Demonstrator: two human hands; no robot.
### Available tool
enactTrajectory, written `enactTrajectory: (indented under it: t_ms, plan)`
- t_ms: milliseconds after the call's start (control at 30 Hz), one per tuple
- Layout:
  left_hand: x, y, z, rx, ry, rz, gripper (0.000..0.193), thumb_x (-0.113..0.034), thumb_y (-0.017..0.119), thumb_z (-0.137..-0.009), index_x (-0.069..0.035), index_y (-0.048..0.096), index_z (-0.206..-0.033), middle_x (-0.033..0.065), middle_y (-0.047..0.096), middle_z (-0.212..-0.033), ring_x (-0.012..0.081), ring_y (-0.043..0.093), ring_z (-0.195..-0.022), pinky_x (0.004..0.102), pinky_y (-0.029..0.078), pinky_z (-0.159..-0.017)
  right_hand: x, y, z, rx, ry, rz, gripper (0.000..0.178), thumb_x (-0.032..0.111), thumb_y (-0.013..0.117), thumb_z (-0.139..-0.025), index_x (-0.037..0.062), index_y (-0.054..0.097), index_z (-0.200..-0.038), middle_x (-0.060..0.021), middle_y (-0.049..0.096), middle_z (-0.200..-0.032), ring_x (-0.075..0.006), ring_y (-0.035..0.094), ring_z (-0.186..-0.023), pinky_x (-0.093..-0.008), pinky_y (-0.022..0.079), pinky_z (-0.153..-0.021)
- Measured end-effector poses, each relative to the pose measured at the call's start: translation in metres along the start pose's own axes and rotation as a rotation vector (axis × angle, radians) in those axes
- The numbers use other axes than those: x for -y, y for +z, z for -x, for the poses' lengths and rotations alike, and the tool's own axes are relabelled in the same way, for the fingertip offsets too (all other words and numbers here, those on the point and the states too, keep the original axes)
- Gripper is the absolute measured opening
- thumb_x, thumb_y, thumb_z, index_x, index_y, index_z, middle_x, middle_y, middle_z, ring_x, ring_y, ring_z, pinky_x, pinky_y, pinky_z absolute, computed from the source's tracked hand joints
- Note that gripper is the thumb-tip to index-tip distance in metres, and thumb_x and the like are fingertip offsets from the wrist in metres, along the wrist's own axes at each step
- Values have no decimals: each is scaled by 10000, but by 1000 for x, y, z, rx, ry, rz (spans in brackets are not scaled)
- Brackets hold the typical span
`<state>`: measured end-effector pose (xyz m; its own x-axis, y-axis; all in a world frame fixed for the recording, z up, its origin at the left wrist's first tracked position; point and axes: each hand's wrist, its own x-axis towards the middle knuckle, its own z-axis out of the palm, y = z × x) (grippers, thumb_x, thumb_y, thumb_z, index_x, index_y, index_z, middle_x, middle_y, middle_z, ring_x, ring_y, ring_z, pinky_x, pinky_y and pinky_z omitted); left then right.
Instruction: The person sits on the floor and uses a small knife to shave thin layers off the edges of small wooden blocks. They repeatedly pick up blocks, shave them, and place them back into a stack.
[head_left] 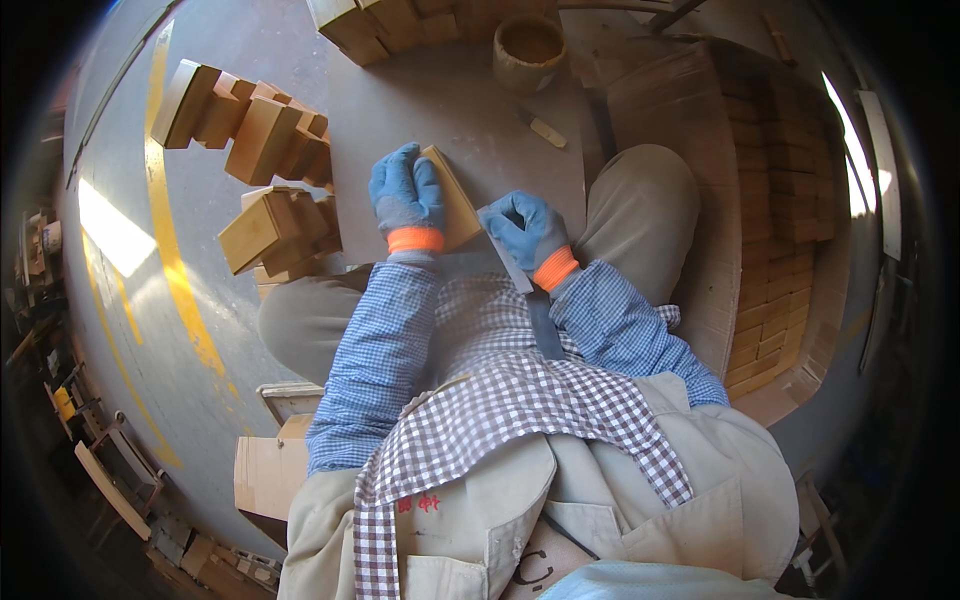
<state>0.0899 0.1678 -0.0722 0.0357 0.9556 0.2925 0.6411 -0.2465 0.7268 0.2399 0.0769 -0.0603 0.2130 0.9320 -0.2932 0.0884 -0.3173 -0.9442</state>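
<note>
My left hand (408,190), in a blue glove with an orange cuff, is closed on a pale wooden block (455,205) and holds it tilted over the near part of the work surface. Against the right side of the block is my right hand (528,228), gloved the same way. Its fingers pinch a flat grey strip (512,262) that slants down toward my apron; whether it is a blade or sanding paper cannot be made out. Glove and block hide part of the strip's upper end.
A grey board (470,110) lies before me, with a round tub (530,52) and a small light-handled tool (543,127). Wooden blocks (265,135) are piled at the left; more blocks (400,25) stand at the far edge. A cardboard box (735,250) of stacked blocks stands right.
</note>
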Motion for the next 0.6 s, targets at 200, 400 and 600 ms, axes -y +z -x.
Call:
enactTrajectory:
  t_ms: [200,400,600]
  plan:
    - [-1,-1,0,2,5,-6,250,-189,593,-885,-47,622,-1089,138,603,-1058,319,561,-992,383,454,-901,-5,1,2,-9,-43,55,138,179,700,-811,47,660,-809,-79,661,-776,-158,629,-704,-299,509,-655]
    - [-2,0,1,14,8,-41,249,-196,584,-880,-52,618,-1081,145,601,-1052,332,555,-988,399,448,-893,2,15,-17,-93,-255,268,163,209,672,-821,72,615,-755,-105,635,-753,-260,615,-680,-350,500,-641]
    - [-3,-1,-4,13,77,-76,235,-194,568,-878,-53,613,-1060,150,598,-1047,343,548,-975,415,444,-885,39,43,-100,-95,-221,310,181,240,685,-808,88,593,-773,-114,627,-757,-318,607,-696,-397,492,-641]
